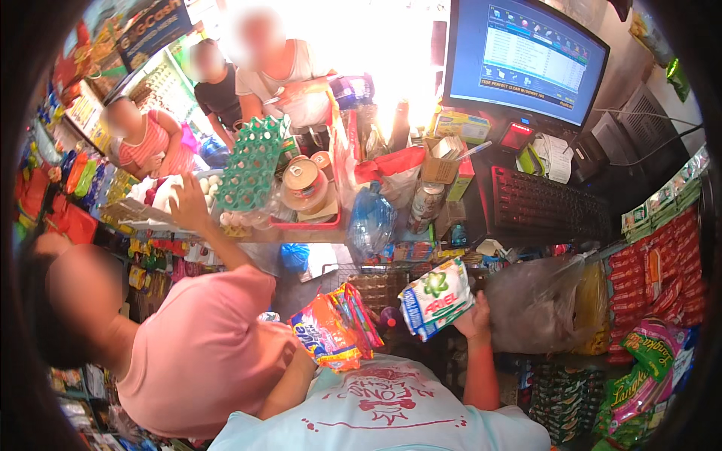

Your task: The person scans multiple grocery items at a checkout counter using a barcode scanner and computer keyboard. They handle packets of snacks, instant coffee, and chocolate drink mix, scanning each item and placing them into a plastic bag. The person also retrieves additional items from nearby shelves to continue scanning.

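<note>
My right hand (pixel 478 317) holds a white, green and blue packet of Ariel laundry detergent (pixel 439 299) by its right side, tilted in front of my chest. On the left, an orange packet of Tide detergent (pixel 328 332) and a few pink-and-red packets (pixel 356 315) are held together near my shirt. My left forearm (pixel 289 383) runs up to these packets, and the fingers of that hand are hidden behind them. A gap separates the two sets of packets. Beyond them is a counter, with a blue plastic bag (pixel 372 220) at its near edge.
A co-worker in a pink shirt (pixel 197 349) stands close at my left, one hand over eggs (pixel 211 189). Green egg trays (pixel 251 163), a keyboard (pixel 547 197) and a lit monitor (pixel 524 56) stand on the counter. Several people wait beyond it. Red sachets (pixel 657 282) hang at right.
</note>
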`<state>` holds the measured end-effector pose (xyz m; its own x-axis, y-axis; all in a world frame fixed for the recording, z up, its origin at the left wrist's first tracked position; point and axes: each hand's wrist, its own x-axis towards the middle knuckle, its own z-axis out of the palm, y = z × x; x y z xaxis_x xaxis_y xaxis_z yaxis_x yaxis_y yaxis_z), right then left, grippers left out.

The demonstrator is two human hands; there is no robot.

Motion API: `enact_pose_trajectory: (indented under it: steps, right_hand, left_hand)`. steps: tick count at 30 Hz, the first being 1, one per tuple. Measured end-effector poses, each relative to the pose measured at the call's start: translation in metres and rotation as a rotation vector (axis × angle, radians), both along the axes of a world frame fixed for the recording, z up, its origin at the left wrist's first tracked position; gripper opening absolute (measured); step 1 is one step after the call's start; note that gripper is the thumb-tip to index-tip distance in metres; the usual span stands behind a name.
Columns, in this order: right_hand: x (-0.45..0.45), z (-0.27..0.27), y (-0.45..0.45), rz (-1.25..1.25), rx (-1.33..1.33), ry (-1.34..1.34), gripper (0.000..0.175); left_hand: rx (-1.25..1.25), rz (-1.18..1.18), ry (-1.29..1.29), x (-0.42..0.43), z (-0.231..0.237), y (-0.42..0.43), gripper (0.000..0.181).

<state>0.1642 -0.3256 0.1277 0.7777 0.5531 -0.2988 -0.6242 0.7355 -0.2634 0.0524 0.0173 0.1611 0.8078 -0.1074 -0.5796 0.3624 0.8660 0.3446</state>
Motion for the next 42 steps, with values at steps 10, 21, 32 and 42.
enact_pose_trajectory:
  steps: [10,21,32,42]
  right_hand:
    - [-0.025,0.041,0.026,-0.106,-0.306,-0.376,0.046]
    - [-0.017,0.214,0.012,0.049,-0.818,-0.854,0.056]
    - [0.0,0.292,-0.024,0.383,-1.296,-0.881,0.043]
    - [0.03,0.338,-0.059,-0.438,-0.387,-0.543,0.039]
  left_hand:
    - [-0.013,-0.17,-0.152,0.03,0.03,-0.024,0.044]
    - [-0.163,-0.139,-0.196,0.016,0.014,-0.03,0.044]
    - [-0.31,-0.11,-0.218,0.008,-0.012,-0.03,0.044]
    - [-0.406,-0.087,-0.216,0.014,-0.035,-0.032,0.044]
